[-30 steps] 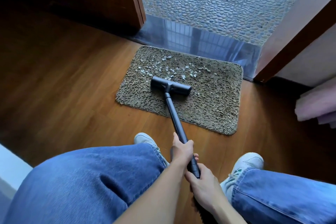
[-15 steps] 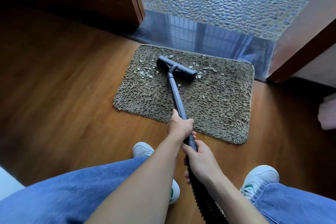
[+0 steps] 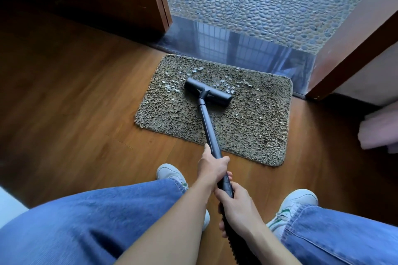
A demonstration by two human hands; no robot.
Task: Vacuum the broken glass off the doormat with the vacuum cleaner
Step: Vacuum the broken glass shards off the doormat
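Head view: left hand (image 3: 212, 168) and right hand (image 3: 239, 208) keep a closed grip on the wand (image 3: 207, 122) for control, nozzle (image 3: 208, 92) mid-doormat (image 3: 247, 131) facing far-edge glass shards (image 3: 170, 88).

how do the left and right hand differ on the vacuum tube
The left hand is farther forward, near the doormat; the right hand is just behind it. The left hand holds smooth tube; the right hand holds its end, by the ribbed hose. Both curl round it.

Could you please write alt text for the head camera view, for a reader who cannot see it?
A person's left hand and right hand hold a black vacuum cleaner whose head rests on a brown doormat, broken glass scattered around its far side. The doormat lies on a wooden floor by a doorway.
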